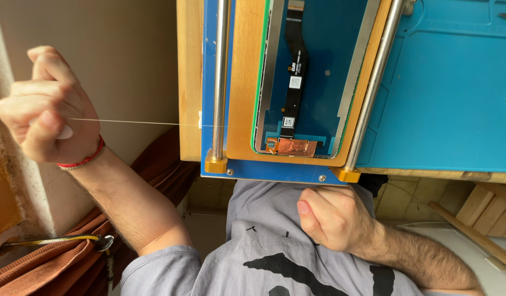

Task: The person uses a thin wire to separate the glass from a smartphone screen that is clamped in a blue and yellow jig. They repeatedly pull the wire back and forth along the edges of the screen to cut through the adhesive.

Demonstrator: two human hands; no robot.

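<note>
The left hand (pixel 45 107) is held out to the side, well apart from the right hand (pixel 332 216), and is clenched into a tight fist with the thumb pressed over the curled fingers. Its bare forearm is angled back toward the body. The right hand is drawn close to the chest and closed into a fist, thumb laid alongside, its forearm bent inward.

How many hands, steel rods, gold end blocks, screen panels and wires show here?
Hands: 2, left hand, right hand
Steel rods: 2
Gold end blocks: 2
Screen panel: 1
Wire: 1
Total: 8
</note>
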